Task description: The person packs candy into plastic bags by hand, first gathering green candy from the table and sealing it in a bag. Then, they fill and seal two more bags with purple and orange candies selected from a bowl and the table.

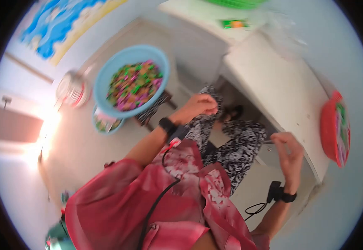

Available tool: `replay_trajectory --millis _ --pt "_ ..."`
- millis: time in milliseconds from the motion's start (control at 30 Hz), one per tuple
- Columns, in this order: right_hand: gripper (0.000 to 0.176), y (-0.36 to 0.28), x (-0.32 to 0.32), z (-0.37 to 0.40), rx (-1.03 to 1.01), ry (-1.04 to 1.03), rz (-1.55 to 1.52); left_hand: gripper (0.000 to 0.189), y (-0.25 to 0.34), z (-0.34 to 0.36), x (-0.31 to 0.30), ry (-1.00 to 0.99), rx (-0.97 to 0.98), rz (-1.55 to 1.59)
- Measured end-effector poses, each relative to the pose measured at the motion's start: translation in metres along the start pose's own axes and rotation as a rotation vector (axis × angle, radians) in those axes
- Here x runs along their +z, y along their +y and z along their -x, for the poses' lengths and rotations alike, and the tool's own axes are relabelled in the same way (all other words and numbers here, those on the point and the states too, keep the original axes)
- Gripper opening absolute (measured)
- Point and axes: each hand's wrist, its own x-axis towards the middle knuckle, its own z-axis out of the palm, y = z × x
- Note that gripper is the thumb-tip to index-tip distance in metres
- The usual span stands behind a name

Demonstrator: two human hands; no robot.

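My left hand point(200, 104) is over my knee in patterned trousers point(242, 143), its fingers curled inward. Whatever lies inside them, if anything, is hidden. My right hand point(289, 154) is raised beside the front edge of a white desk point(281, 87), thumb and fingers apart, with nothing visible between them. To the left of my left hand stands a light blue basin point(102, 79), filled with small shiny pieces in green, purple and gold wrappers point(135, 85) that look like sweets. Black bands circle both my wrists.
A red basket point(329, 129) with colourful packets stands at the desk's right end. An orange-green packet point(234, 23) and a green basket point(237, 3) are at the far end. A white tub point(71, 89) and a smaller bowl point(106, 125) flank the blue basin. Cables hang near me.
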Motion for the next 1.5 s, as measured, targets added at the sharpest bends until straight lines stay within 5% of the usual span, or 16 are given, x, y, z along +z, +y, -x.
replay_trajectory --millis 167,433,733,833,967,1133,1233,1433,1500 --pt "0.01 0.03 0.101 -0.004 0.072 -0.261 -0.37 0.021 -0.028 0.034 -0.064 0.204 -0.014 0.046" --pt "0.01 0.001 0.159 -0.025 0.043 -0.462 -0.36 0.019 -0.009 0.09 -0.143 0.542 0.111 0.048" --pt "0.013 -0.016 0.186 -0.053 0.011 -0.547 -0.371 0.015 -0.041 0.076 -0.309 0.745 0.066 -0.447" --pt "0.013 -0.034 0.193 -0.061 -0.07 -0.589 -0.35 0.018 -0.067 0.066 -0.366 0.753 0.28 -0.987" --pt "0.021 -0.056 0.193 -0.068 -0.169 -0.587 -0.346 0.014 -0.039 0.083 -0.353 0.78 0.248 -0.937" --pt "0.025 -0.079 0.173 -0.083 -0.183 -0.549 -0.287 0.035 -0.033 0.097 -0.366 0.808 -0.01 -1.049" --pt "0.025 -0.087 0.171 -0.092 -0.174 -0.503 -0.266 0.052 -0.053 0.097 -0.38 0.807 0.051 -1.206" --pt "0.023 -0.087 0.193 -0.1 -0.12 -0.514 -0.267 0.094 -0.038 0.069 -0.354 0.504 0.058 -1.548" --pt "0.022 -0.088 0.199 -0.102 -0.126 -0.524 -0.227 0.107 -0.033 0.057 -0.345 0.452 -0.12 -1.604"
